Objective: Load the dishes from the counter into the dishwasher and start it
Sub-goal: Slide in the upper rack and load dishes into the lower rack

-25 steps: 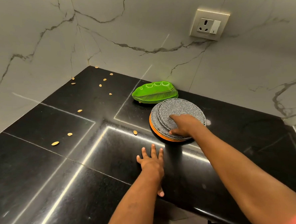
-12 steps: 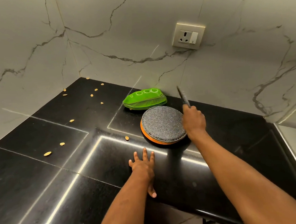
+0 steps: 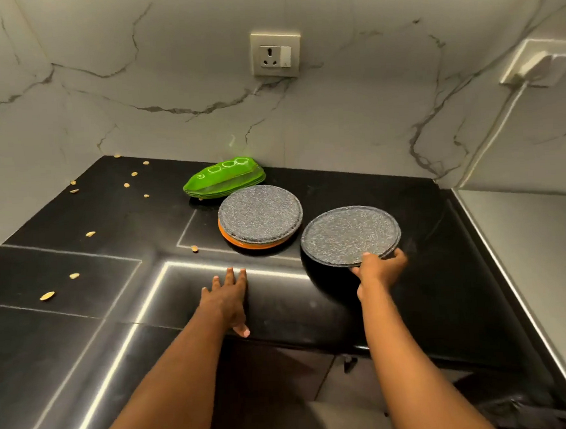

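while beside the stack (image 3: 260, 214), speckled plate (image 3: 351, 235) in right grip (image 3: 379, 269)

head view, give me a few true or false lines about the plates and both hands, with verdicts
1. The right hand grips a grey speckled plate by its near rim. True.
2. A second grey plate lies on top of an orange plate. True.
3. The left hand is lifting the orange plate. False: it rests flat on the black counter, fingers straight, holding nothing.
4. The green leaf-shaped dish lies nearer the person than the orange plate. False: it lies behind that stack, close to the wall.
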`<state>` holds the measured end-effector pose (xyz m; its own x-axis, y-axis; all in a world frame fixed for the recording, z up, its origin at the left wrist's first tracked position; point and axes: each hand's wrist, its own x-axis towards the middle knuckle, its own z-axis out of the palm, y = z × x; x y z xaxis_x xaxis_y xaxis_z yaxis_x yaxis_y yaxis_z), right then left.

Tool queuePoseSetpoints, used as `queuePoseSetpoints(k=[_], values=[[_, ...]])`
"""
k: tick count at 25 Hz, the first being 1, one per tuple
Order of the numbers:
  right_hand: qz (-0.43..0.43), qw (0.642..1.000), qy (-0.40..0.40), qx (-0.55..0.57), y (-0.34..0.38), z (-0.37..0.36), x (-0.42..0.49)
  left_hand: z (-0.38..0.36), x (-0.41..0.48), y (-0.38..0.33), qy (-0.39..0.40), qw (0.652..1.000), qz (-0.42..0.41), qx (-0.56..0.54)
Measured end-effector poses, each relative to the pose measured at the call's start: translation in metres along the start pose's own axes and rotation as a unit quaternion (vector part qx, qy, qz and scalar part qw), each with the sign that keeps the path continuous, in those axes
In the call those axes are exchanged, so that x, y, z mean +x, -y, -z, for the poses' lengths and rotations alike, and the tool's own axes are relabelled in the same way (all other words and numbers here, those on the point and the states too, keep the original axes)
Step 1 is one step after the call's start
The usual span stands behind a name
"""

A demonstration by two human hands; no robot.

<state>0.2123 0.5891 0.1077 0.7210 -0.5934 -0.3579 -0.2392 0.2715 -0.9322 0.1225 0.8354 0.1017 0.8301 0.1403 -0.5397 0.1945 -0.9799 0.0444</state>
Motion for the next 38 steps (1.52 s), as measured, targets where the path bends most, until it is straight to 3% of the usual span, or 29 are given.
queuePoseSetpoints(k=[6, 11, 24, 31, 38], values=[[-0.075, 0.99, 0.112, 0.033, -0.002, 0.082, -0.008, -0.032, -0.041, -0.061, -0.148, 0.984, -0.019, -0.097], [-0.081, 0.982, 0.171, 0.023, 0.0, 0.15, -0.01, -0.079, -0.097, -0.117, -0.196, 0.976, 0.007, -0.094], [-0.118, 0.973, 0.197, -0.012, -0.05, 0.325, -0.051, -0.176, -0.253, -0.186, -0.186, 0.979, 0.042, -0.074], [-0.109, 0.972, 0.208, -0.013, -0.067, 0.439, -0.103, -0.251, -0.343, -0.214, -0.189, 0.977, 0.017, -0.098], [-0.117, 0.973, 0.195, -0.045, -0.072, 0.577, -0.144, -0.33, -0.423, -0.268, -0.138, 0.985, -0.004, -0.099]])
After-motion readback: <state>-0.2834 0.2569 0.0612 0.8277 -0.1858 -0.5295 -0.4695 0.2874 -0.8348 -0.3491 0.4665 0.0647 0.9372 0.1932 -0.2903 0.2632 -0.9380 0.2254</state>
